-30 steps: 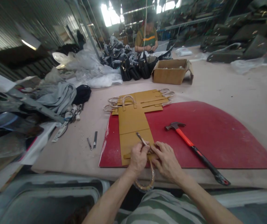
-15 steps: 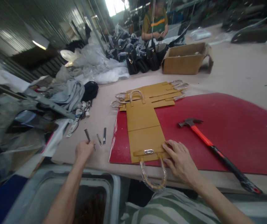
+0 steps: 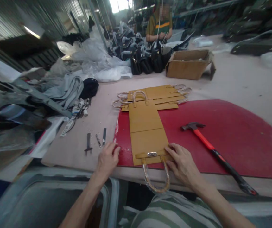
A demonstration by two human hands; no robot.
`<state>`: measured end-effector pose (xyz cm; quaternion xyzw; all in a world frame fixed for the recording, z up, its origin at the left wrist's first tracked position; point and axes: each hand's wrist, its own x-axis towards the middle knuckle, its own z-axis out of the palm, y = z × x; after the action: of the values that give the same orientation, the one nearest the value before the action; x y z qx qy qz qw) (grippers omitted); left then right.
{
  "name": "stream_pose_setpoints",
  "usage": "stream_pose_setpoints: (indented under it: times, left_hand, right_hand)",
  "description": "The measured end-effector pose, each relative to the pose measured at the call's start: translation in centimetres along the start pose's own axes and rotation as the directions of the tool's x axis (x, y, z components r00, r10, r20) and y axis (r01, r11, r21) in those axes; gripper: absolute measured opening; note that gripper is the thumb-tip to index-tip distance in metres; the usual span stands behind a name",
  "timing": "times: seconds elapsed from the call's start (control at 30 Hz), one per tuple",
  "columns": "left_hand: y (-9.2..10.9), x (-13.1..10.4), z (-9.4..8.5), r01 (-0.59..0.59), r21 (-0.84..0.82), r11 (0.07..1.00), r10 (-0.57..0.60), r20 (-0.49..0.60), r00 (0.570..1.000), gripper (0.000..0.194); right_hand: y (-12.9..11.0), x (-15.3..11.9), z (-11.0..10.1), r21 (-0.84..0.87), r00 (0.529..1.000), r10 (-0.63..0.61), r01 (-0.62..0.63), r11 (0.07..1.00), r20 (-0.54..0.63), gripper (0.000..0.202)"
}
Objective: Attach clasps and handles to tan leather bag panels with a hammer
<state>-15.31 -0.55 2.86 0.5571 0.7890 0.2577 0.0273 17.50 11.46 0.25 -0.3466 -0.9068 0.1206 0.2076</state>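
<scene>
A tan leather bag piece (image 3: 146,122) lies lengthwise on a red mat, with a metal clasp (image 3: 152,154) near its front end. Its plastic-wrapped handle (image 3: 157,190) hangs over the table edge. My right hand (image 3: 182,163) grips the piece's front right edge between fingers and thumb. Just left of the mat's left edge is my left hand (image 3: 107,158), thumb and fingers slightly apart, with nothing visible in them. Beyond it on the table lie a dark metal tool (image 3: 88,144), a small metal punch (image 3: 98,140) and a flat dark metal strip (image 3: 104,136).
A claw hammer (image 3: 211,148) with a red and black handle rests on the red mat (image 3: 240,136). More tan bag pieces (image 3: 161,92) are stacked behind. Farther back stand black bags (image 3: 157,60), a cardboard box (image 3: 189,66) and a person (image 3: 159,27). A grey bin (image 3: 55,180) sits below left.
My left hand has let go of the dark metal tool, which now lies on the table, and has moved right toward the mat. My right hand stays on the bag piece.
</scene>
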Motion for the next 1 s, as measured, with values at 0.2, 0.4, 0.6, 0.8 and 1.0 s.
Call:
stream_pose_setpoints:
  times: [0.2, 0.4, 0.6, 0.8, 1.0]
  left_hand:
    - [8.2, -2.8, 3.6, -0.268, -0.112, 0.957, 0.279, 0.096, 0.956, 0.016]
    - [9.5, -2.0, 3.7, -0.362, 0.089, 0.928, 0.328, 0.266, 0.907, 0.009]
    - [10.2, -1.1, 3.1, -0.614, 0.306, 0.728, 0.472, 0.425, 0.772, 0.017]
    - [7.6, -1.6, 3.3, -0.650, 0.097, 0.754, 0.603, 0.292, 0.742, 0.020]
    - [4.3, -1.5, 3.9, -0.687, -0.216, 0.694, 0.701, -0.016, 0.713, 0.032]
  right_hand:
    - [-1.8, 0.3, -0.4, -0.006, 0.984, 0.173, -0.173, 0.985, 0.052, 0.029]
    - [-2.8, 1.2, -0.4, -0.036, 0.993, 0.118, -0.117, 0.992, 0.018, 0.022]
    - [-2.8, 3.6, -1.5, -0.113, 0.938, -0.130, 0.174, 0.978, 0.321, 0.016]
    - [-2.6, 4.7, -2.3, -0.231, 0.804, -0.388, 0.524, 0.819, 0.450, 0.016]
    - [-2.9, 4.8, -2.3, -0.280, 0.806, -0.386, 0.537, 0.795, 0.448, 0.011]
